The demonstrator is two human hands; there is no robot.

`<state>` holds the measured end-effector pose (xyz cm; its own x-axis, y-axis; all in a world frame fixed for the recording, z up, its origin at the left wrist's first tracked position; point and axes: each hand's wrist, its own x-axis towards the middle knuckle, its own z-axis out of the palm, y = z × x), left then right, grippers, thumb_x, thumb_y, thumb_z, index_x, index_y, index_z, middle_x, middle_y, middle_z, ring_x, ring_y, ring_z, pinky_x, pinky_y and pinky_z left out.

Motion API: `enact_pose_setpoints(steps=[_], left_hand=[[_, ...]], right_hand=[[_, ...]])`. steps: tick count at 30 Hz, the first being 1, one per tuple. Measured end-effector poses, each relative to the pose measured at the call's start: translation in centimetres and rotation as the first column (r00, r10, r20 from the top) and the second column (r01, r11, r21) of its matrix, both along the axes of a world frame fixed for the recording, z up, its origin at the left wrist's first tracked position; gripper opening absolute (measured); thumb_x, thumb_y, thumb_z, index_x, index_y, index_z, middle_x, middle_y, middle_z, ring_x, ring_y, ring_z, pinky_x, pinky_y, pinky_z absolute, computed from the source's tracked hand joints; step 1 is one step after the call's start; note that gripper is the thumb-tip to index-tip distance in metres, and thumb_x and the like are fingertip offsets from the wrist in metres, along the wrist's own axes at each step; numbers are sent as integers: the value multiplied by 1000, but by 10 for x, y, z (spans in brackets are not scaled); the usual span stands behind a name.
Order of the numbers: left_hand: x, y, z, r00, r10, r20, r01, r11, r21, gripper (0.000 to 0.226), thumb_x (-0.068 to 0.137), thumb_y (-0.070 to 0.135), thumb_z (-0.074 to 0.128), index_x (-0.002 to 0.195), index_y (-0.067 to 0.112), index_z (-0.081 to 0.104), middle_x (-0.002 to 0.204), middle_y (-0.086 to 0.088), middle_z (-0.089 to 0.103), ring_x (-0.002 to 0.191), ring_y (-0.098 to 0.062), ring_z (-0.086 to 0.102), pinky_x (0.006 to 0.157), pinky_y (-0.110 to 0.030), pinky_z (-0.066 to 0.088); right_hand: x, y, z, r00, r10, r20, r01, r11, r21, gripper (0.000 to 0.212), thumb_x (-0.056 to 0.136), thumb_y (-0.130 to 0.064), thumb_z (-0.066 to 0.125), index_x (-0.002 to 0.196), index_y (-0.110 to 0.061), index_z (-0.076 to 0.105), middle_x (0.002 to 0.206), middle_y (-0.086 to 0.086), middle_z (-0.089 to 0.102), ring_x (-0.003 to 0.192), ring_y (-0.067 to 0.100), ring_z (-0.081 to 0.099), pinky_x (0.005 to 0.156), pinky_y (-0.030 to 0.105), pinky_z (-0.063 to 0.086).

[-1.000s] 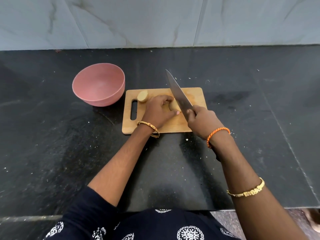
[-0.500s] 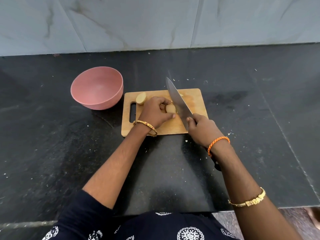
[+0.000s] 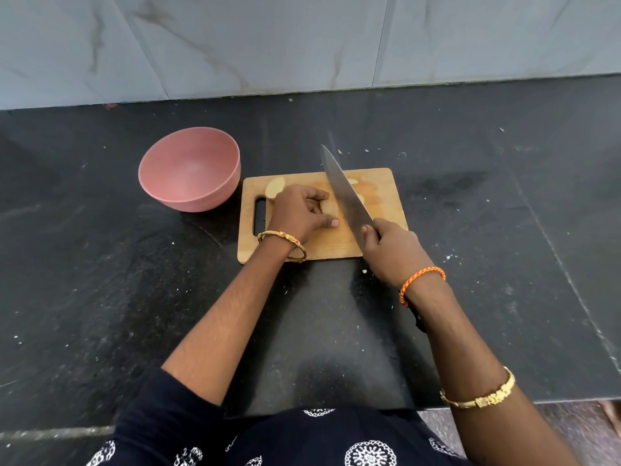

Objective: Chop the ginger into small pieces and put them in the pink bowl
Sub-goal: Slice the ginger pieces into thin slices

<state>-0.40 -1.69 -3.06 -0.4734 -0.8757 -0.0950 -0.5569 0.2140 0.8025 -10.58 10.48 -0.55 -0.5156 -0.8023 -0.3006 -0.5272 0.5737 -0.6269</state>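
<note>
My right hand [image 3: 391,253] grips the chef's knife [image 3: 346,193]; my left hand [image 3: 299,213] curls over ginger [image 3: 331,207] (mostly hidden) on the wooden cutting board [image 3: 383,183]. Pink bowl [image 3: 190,169] sits just left.

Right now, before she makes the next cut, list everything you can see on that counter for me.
pink bowl: one, pink, nothing visible inside, on the counter just left of the board.
cutting board: one, light wood, handle slot at its left end, centre of the counter.
ginger: one pale chunk at the board's far left corner; another piece under the left hand, mostly hidden; pale slices right of the blade.
knife: one, steel blade, angled across the board, tip pointing away.
counter: one, black stone, scattered pale specks.
wall: grey marbled tiles behind.
left hand: curled over the ginger, gold bangle.
right hand: grips the knife handle, orange bracelet.
</note>
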Motion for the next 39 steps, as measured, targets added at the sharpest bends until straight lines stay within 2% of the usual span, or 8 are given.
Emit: enact_pose_setpoints(steps=[5,15,19,24,26,30,35,39], left_hand=[[-5,0,0,999,3,-37,-2,1000,26,52,58,11,85,107,5,67,60,6,59,59,-2,54,56,3,41],[-3,-3,1,999,-5,-49,7,999,41,53,56,13,86,105,6,68,63,8,60,57,1,52,55,3,40],[-3,-3,1,999,-3,-48,4,1000,31,53,55,14,87,105,7,69,63,9,59,57,1,51,54,3,40],[-3,-1,2,998,7,-64,-6,1000,25,52,56,13,86,105,6,69,64,7,61,58,0,52,55,3,40],[-3,-1,2,997,7,-71,-6,1000,17,52,56,11,86,105,6,69,63,6,61,58,-2,53,56,2,41],[-2,-3,-3,994,24,-104,-23,1000,12,54,53,9,87,104,5,69,72,-4,67,65,-9,57,65,-8,49],[-2,-4,0,997,8,-71,-6,1000,27,55,53,14,87,105,8,69,85,-1,69,66,-4,57,68,-8,50],[-2,-6,3,999,6,-52,-3,998,64,54,53,15,87,104,9,69,84,1,68,69,-7,57,63,-6,48]], right_hand=[[-5,-10,5,1000,8,7,-8,1000,11,29,100,-24,34,103,-5,57,81,10,50,85,23,38,71,26,32],[-12,-20,10,998,55,-8,-55,995,79,30,100,-25,34,111,-8,56,80,7,49,80,25,49,70,29,37],[-10,-22,10,998,70,-4,-70,994,78,32,101,-25,33,116,-8,55,69,0,43,78,24,49,68,30,38],[-10,-21,10,993,117,-22,-114,987,112,32,101,-25,33,120,-7,52,69,0,41,60,16,43,52,27,38],[-8,-18,7,993,114,-17,-111,986,126,31,101,-24,34,118,-7,52,73,3,47,67,20,49,54,28,39],[8,4,-4,996,75,-47,-70,991,112,29,100,-25,35,114,-7,53,103,20,60,100,38,56,74,30,38],[13,46,2,998,43,-50,-34,986,163,24,99,-31,34,91,-16,51,85,13,54,79,34,55,72,34,46],[5,52,16,997,-25,-72,27,999,35,29,98,-29,38,72,-16,44,70,10,54,70,33,55,61,31,39]])
